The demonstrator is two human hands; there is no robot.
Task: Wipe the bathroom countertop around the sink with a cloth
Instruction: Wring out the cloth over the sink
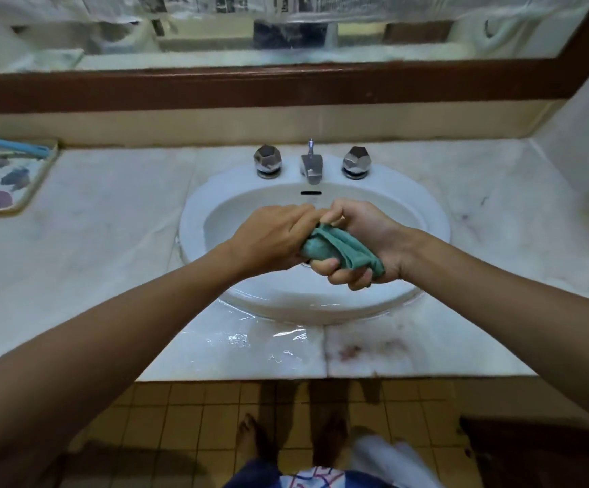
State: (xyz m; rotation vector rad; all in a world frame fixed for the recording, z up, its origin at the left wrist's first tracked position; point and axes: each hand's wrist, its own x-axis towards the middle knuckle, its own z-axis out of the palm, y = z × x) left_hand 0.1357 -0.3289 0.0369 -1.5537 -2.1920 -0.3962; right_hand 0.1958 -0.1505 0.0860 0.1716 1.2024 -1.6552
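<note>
- The right hand (359, 237) is curled tight round one end of the green cloth (337, 250), with its fingers wrapped underneath. The left hand (271, 241) grips the other end, its fingers folded over the bunched fabric.
- The cloth is squeezed into a thick roll between the two fists. It is held in the air over the bowl of the sink (194, 220), touching neither the bowl nor the tabletop (110, 227).
- This looks like the wringing step, pressing water out over the bowl, and not the wiping itself.
- The sink is a white oval set into the pale marble tabletop. At its back stand the faucet (311, 165) and two faceted knobs (267, 160), one on each side. No stream shows from the spout.
- A puddle (247, 338) lies on the tabletop just in front of the sink's near rim, a little left of centre. A reddish stain (351, 350) sits just to its right.
- Next, I judge, one hand should let go so the other can open the cloth out flat. That hand can then press it onto the front strip and sweep through the puddle and the stain.
- The far-left tray (29, 191), which holds a blue-handled brush (18, 146), lies well apart from the sink. The wiping would have to go round it or lift it.
</note>
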